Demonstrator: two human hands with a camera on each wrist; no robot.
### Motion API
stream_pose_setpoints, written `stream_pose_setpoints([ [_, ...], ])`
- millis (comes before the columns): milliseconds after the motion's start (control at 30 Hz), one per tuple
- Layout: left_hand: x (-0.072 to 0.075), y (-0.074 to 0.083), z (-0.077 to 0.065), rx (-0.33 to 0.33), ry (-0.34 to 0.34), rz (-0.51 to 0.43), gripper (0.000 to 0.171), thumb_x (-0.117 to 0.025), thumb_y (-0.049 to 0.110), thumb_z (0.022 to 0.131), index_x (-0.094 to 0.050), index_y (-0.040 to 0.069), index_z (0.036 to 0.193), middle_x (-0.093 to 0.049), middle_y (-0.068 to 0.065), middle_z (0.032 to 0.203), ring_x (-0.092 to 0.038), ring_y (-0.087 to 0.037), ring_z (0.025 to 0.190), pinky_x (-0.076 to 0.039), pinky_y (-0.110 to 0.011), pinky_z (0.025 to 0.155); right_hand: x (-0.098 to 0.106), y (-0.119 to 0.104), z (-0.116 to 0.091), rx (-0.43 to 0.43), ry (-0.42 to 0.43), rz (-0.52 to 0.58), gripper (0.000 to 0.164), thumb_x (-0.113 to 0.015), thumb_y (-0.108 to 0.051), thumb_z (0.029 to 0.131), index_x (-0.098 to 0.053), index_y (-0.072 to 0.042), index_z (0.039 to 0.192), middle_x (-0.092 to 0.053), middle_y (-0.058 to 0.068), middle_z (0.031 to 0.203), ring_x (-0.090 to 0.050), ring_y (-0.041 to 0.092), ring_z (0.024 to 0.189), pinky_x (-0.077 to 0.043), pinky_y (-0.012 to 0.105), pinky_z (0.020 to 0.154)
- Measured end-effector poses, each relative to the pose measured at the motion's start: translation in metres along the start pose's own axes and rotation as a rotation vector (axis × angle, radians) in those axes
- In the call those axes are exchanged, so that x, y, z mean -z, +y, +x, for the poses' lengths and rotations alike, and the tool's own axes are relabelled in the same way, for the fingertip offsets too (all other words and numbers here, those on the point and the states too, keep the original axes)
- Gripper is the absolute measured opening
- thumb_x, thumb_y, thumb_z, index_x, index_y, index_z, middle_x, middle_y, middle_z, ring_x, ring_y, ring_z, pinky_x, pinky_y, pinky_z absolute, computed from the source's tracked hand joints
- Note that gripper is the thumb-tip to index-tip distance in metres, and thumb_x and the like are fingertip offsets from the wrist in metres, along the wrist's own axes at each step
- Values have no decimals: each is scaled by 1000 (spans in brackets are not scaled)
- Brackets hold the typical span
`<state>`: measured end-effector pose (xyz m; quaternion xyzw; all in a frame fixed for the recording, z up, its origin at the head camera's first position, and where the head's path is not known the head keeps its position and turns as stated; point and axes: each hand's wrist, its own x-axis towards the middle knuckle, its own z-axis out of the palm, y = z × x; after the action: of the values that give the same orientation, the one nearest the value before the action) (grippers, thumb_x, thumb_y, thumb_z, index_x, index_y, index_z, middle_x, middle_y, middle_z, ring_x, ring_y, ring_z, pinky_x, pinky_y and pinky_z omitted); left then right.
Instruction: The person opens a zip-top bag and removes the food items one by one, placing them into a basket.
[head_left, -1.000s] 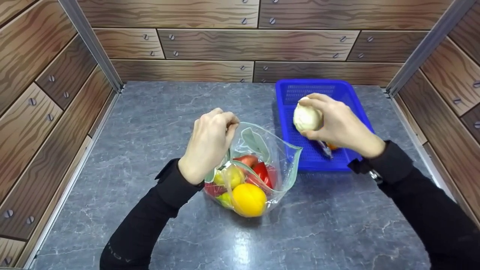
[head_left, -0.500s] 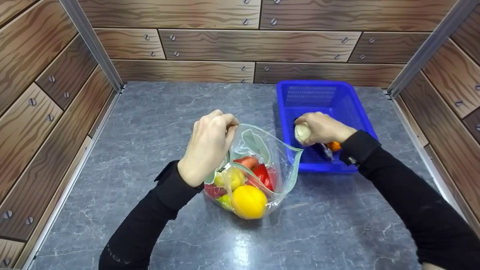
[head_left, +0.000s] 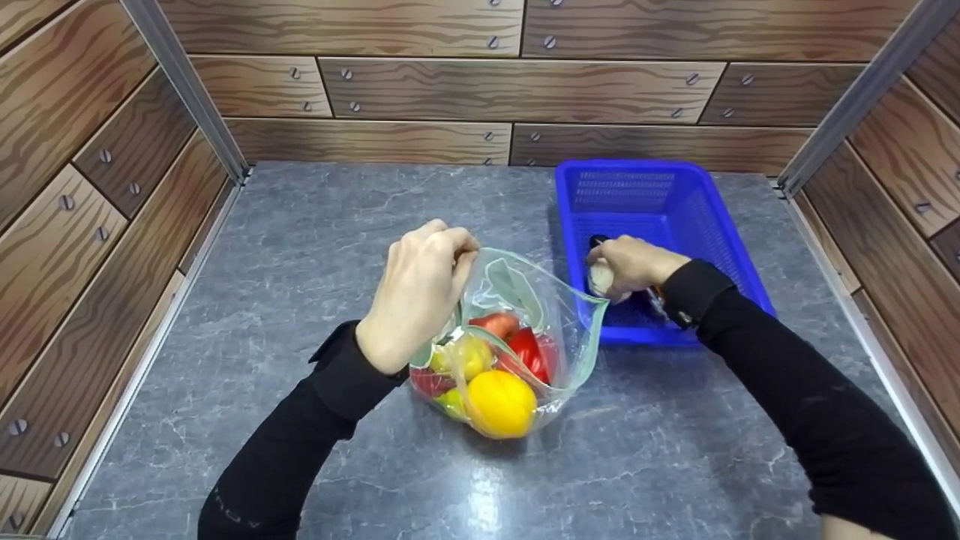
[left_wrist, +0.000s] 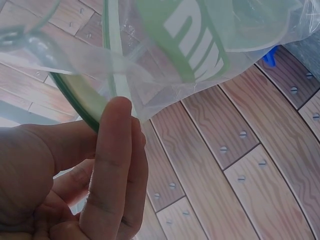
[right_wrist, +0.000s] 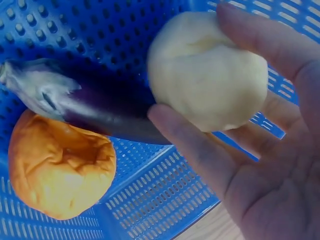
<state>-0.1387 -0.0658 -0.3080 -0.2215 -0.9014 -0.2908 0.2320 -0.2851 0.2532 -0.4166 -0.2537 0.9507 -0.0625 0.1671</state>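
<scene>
Cream-coloured and round, a vegetable [right_wrist: 207, 75] sits in your right hand [head_left: 634, 262], gripped between your thumb and curled fingers. You hold it inside the blue basket [head_left: 622, 195], toward the near left; whether it touches the basket floor you cannot tell. Just beside it lie a dark eggplant [right_wrist: 95, 100] and a wrinkled orange item [right_wrist: 60, 167].

Your left hand [head_left: 420, 289] pinches the green-edged rim of a clear plastic bag [left_wrist: 185, 40] between thumb and fingers, and the mouth gapes. Inside, a yellow fruit [head_left: 502, 405] lies nearest you, with a yellow-green fruit [head_left: 469, 356] behind it to the left and a red pepper [head_left: 529, 352] farther right. The bag stands left of the basket and nearer you, on a grey marbled table [head_left: 315, 225] before wood-patterned walls [head_left: 450, 90].
</scene>
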Motion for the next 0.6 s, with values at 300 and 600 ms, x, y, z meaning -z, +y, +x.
stream_pose_setpoints([
  [300,1,2,1,-9,-10,-2,11,-65,8,91,-75,5,87,-66,-9,76,-57,-21,65,-48,-28,60,1,1,-3,-1,-1,-13,61,-82,-15,65,-64,-3,123,-69,21,107,-64,33,90,-53,44,75],
  [600,1,2,-1,-33,6,-8,11,-65,8,91,-74,4,86,-65,-10,75,-56,-20,63,-46,-28,58,34,-15,-29,95,207,-3,54,-80,-22,77,-63,-3,124,-67,20,121,-63,39,110,-49,53,95],
])
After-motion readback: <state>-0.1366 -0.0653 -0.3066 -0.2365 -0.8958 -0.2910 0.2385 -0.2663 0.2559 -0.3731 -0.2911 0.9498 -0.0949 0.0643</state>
